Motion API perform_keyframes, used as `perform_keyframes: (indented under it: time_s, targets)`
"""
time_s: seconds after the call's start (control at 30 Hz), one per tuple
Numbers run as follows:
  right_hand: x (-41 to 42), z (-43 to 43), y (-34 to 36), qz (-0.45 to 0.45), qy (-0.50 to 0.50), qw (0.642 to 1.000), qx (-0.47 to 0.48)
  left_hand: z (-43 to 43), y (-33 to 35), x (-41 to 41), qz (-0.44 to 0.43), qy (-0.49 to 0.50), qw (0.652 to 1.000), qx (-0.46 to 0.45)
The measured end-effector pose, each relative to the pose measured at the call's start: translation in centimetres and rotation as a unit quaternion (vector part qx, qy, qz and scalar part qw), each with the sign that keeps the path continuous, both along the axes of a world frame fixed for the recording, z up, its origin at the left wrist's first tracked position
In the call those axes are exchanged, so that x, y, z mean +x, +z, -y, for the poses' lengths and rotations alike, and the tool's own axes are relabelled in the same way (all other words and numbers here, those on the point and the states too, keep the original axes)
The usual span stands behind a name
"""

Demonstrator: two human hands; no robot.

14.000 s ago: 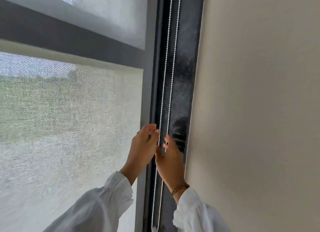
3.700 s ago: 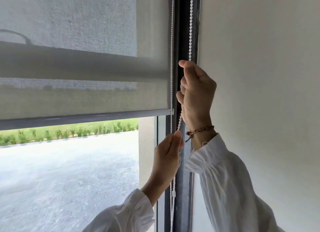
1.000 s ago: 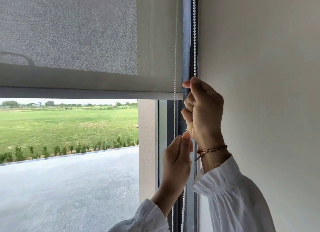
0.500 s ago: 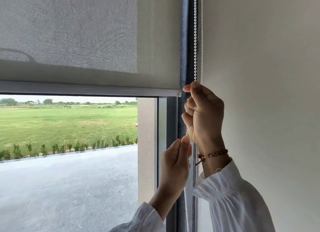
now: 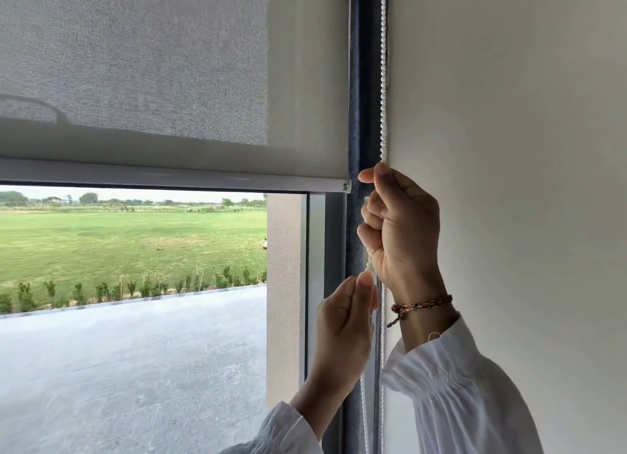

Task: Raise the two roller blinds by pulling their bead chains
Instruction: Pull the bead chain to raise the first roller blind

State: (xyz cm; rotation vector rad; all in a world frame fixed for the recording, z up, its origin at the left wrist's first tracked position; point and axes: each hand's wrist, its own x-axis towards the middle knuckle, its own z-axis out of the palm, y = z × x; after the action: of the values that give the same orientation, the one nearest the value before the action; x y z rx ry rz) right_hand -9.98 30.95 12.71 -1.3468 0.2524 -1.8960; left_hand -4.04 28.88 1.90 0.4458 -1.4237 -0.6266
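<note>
Nearest you, your left hand (image 5: 346, 321) sits low beside the window frame (image 5: 334, 284), thumb and fingers pinched shut on the bead chain (image 5: 383, 80) just under your right hand (image 5: 402, 226). The right is the higher one, curled into a loose fist around the same chain, its forefinger and thumb nipping it close to the level of the blind's bottom bar (image 5: 169, 178). A braided bracelet (image 5: 420, 306) rings that wrist above the white sleeve (image 5: 464, 396).

The relation that matters is this: the chain runs straight up and down in the dark gap between the frame and the wall (image 5: 526, 148), and both grips lie on it, one above the other. The pull therefore goes down along the chain's length. Your right hand holds the higher purchase and looks best placed to haul; your left, just below, would take up the slack.

Farther off, the blind (image 5: 152, 63) covers the upper part of the window, its bottom bar level, with the lawn and paved yard showing underneath.

Against half a second ago, little differs: both hands hold much the same places on the chain and the bar sits at about the same height. Only this blind is in view, so you cannot tell how the second one stands.
</note>
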Motion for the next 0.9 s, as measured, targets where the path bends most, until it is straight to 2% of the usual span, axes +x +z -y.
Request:
perform_keyframes:
  time_s: [0.9]
  targets:
    - [0.19, -0.65, -0.23, 0.011, -0.006, 0.999, -0.03, -0.77, 0.49, -0.25, -0.013, -0.013, 1.0, 0.014]
